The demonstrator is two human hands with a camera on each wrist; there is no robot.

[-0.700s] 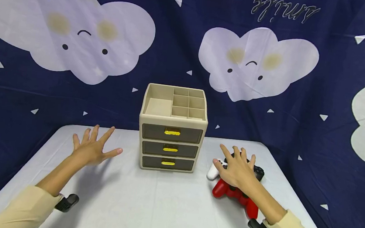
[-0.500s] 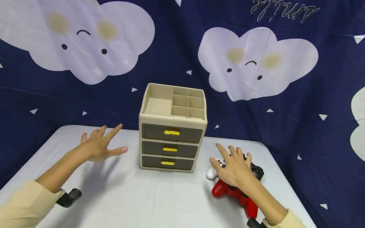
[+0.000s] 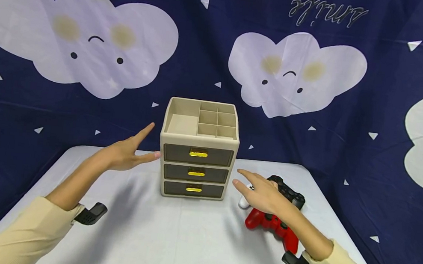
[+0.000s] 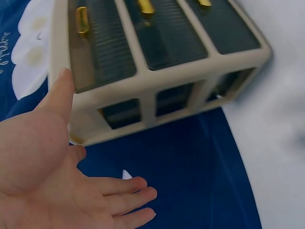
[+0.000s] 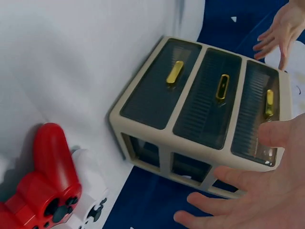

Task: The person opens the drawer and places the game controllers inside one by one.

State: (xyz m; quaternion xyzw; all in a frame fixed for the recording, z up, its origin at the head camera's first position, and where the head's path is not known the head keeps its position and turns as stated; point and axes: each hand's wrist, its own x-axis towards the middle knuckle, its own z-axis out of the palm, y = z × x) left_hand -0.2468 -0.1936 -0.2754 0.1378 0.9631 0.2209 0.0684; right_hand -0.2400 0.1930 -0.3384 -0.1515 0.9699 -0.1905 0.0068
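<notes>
A beige desktop organizer stands upright at the far side of the table, with three dark drawers in a column, gold handles and divided compartments on top. All drawers are closed. My left hand is raised at the organizer's left side, fingers straight and spread, thumb towards its upper front edge; whether the thumb touches cannot be told. On the other side my right hand hovers with straight fingers pointing at the organizer, apart from it in the head view. Neither hand holds anything.
Below my right hand lie a red game controller, a black one and a white one, partly hidden by the hand. Behind the white table hangs a dark blue cloth with cloud prints.
My left hand has risen and moved right, up to the organizer's side. My right hand has shifted left, away from above the controllers towards the organizer. The organizer and controllers have stayed put.
</notes>
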